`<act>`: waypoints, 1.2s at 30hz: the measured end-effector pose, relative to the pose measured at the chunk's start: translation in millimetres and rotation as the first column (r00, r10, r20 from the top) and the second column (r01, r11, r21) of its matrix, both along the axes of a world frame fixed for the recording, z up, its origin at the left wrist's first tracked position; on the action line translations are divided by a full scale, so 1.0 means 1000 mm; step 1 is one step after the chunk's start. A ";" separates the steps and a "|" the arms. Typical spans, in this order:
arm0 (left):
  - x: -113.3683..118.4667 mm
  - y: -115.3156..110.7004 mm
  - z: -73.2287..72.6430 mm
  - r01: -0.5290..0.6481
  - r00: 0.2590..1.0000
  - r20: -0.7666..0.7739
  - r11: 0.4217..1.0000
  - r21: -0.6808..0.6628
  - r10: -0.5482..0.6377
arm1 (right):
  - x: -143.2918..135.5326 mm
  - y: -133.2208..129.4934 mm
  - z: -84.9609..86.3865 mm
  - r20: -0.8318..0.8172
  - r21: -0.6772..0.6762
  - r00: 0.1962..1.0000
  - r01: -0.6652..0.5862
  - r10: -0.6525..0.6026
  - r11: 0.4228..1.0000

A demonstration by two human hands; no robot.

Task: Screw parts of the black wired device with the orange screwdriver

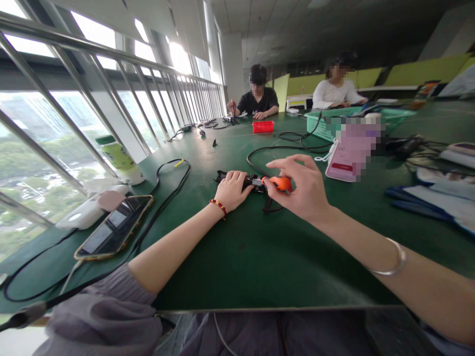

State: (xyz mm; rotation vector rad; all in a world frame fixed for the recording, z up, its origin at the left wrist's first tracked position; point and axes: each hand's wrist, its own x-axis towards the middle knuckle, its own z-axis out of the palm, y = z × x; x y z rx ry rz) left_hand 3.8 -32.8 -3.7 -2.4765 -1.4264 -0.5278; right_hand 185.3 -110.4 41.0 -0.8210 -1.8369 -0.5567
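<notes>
On the left side of the worktop (208, 267), a dark-screened phone (115, 230) lies beside a white device (85, 210), and a green-and-white bottle (120, 160) stands upright behind them. A black cable makes a loop between these and the left hand (232, 192). On the right I see a pink-screened phone (345, 153), propped up before a green basket (319, 127), and blue-and-white cloth (434, 202) lies nearer. A red box (263, 127) stands farther away, in front of a person in black; another person, in white, sits behind the green basket.

The black device (221, 176) lies flat on the worktop, ahead of the wearer. Its long axis runs mostly sideways, with the far-left end slightly farther away; the left hand covers its middle, with fingers closed over it. At its right end is an orange handle (281, 183), also nearly sideways. The right hand (300, 188) holds this handle loosely, thumb against it, index finger arched above and apart.
</notes>
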 end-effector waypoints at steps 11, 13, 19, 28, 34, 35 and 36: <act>-0.001 0.001 0.000 0.011 1.000 -0.018 1.000 0.021 -0.011 | 0.000 -0.001 0.002 -0.020 -0.032 0.999 0.029 -0.030 0.999; -0.001 0.001 0.000 0.018 1.000 -0.019 1.000 0.017 -0.018 | 0.000 -0.001 0.001 -0.023 -0.017 1.000 0.015 -0.015 1.000; 0.000 0.000 0.001 0.005 1.000 -0.012 1.000 0.017 -0.004 | 0.001 -0.001 0.002 -0.012 -0.029 0.999 0.038 -0.038 0.999; -0.001 0.002 0.000 0.024 1.000 0.012 1.000 0.006 -0.024 | 0.004 0.002 0.004 -0.053 -0.045 0.997 0.061 -0.063 0.997; -0.002 0.002 0.001 0.032 0.999 0.011 0.999 0.007 -0.032 | 0.006 0.005 0.004 -0.123 -0.064 0.992 0.021 -0.029 0.998; -0.002 0.002 0.001 0.031 0.999 0.014 0.999 0.008 -0.031 | 0.006 0.005 0.004 -0.117 -0.071 0.992 0.028 -0.036 0.997; -0.002 0.002 0.001 0.031 0.999 0.015 1.000 0.006 -0.031 | 0.006 0.005 0.004 -0.109 -0.080 0.993 0.042 -0.051 0.996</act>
